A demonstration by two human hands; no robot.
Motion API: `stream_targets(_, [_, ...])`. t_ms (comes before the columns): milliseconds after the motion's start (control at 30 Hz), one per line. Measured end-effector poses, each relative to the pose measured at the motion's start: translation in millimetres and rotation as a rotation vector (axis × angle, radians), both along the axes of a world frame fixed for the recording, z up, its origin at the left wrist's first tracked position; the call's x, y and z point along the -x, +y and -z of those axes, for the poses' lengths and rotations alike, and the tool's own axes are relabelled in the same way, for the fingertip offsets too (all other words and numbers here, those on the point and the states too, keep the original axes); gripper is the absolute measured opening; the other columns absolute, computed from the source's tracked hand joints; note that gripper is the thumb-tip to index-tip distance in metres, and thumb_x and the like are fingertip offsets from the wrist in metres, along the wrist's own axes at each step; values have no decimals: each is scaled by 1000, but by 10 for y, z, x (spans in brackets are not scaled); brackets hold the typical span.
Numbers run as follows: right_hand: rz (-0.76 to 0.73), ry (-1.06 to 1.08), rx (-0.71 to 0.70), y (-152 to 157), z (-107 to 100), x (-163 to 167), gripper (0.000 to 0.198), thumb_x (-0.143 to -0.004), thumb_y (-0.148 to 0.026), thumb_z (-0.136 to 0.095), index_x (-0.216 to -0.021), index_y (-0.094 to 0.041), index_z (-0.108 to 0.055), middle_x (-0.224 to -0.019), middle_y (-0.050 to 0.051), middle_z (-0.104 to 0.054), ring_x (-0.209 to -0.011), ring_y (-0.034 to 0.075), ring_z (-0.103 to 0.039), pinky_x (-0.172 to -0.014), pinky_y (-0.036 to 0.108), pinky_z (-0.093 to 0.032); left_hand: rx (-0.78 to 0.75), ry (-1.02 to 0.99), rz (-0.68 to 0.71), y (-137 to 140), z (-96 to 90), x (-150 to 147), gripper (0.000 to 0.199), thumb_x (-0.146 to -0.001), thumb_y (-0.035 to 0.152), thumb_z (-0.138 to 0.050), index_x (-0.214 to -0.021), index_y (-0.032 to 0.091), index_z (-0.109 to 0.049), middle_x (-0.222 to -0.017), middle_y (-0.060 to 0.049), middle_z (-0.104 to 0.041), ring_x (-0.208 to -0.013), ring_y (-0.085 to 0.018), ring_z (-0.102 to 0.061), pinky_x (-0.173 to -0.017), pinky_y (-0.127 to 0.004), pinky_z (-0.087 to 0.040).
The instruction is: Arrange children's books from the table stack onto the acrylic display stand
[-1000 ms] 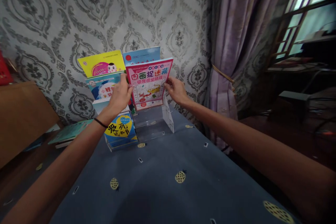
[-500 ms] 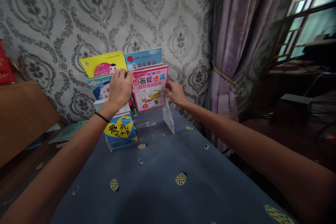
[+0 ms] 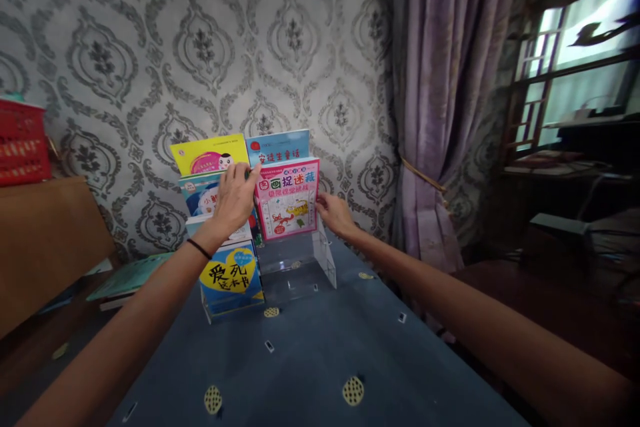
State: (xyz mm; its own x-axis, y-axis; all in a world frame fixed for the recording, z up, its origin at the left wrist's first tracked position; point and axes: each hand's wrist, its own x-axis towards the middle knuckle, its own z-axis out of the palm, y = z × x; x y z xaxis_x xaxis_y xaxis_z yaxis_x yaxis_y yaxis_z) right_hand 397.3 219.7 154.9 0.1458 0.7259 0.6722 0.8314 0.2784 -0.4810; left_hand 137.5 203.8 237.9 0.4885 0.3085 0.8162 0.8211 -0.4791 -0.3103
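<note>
A pink picture book point(image 3: 287, 203) with Chinese lettering and animal drawings stands nearly upright in a clear acrylic tiered stand point(image 3: 326, 260). At its left edge, near the upper corner, is my left hand point(image 3: 233, 200), fingers bent against it. My right hand point(image 3: 336, 215) pinches the right edge. Behind the pink book rises a light blue book point(image 3: 279, 145). The left column holds a yellow book point(image 3: 205, 151) at the back, a teal-blue book point(image 3: 194, 195) partly covered by my left hand, a mostly hidden pale book, and a blue book with a yellow heart point(image 3: 231, 278) in front.
The stand rests on a dark blue tablecloth point(image 3: 300, 367) with pineapple prints, close to the patterned wall point(image 3: 205, 47). On the left are a cardboard box point(image 3: 50, 240), a red basket point(image 3: 23, 140) and more books point(image 3: 127, 277). A purple curtain point(image 3: 440, 80) hangs at right.
The view has tilted up, so the stand, books and hands appear lower. Both hands stay at the pink book's edges, and it shows little movement relative to the stand.
</note>
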Motion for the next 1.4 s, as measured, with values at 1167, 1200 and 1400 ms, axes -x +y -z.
stream_targets(1167, [-16, 202, -26, 392, -53, 24, 44, -88, -55, -54, -85, -15, -69, -79, 7, -70, -71, 21, -60, -63, 29, -41, 135, 213, -206, 240, -476, -108, 26, -101, 34, -48, -110, 15, -64, -113, -15, -67, -110, -34, -55, -90, -44, -42])
stream_targets(1200, [-17, 208, -32, 401, -47, 22, 43, -88, -55, -55, -87, -14, -69, -80, 7, -70, -72, 21, -60, -65, 30, -42, 140, 201, -210, 250, -477, -121, 26, -101, 34, -48, -110, 15, -64, -113, -15, -67, -110, -34, -56, -90, -44, -42])
stream_targets(1400, [-34, 237, -97, 437, -24, 40, 43, -91, -54, -53, -94, -14, -69, -84, 8, -71, -75, 22, -61, -69, 31, -44, 117, 192, -200, 330, -494, -181, 26, -102, 30, -46, -110, 13, -64, -112, -16, -67, -109, -34, -54, -90, -44, -42])
